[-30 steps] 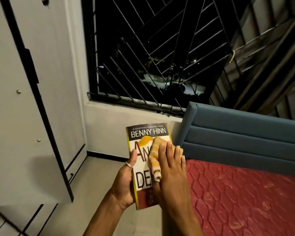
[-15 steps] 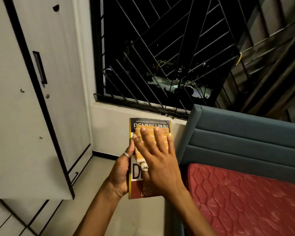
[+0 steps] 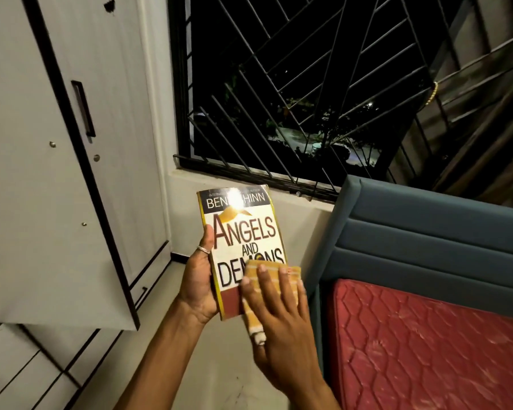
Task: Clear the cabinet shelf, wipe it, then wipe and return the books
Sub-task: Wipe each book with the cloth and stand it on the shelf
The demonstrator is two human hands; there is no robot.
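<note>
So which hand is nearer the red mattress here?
Right. The right hand presses the yellow cloth on the book's lower right corner, beside the red mattress. The left hand grips the book's far edge.

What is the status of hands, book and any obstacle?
Left hand grips book by its edge. Right hand presses yellow cloth flat on lower cover. Nothing in the way.

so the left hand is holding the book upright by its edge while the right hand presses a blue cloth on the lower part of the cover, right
Not quite: the cloth is yellow with pale stripes, not blue, as the head view shows. The rest stands: the left hand holds the book by its edge and the right hand presses the cloth on the lower cover.
</note>
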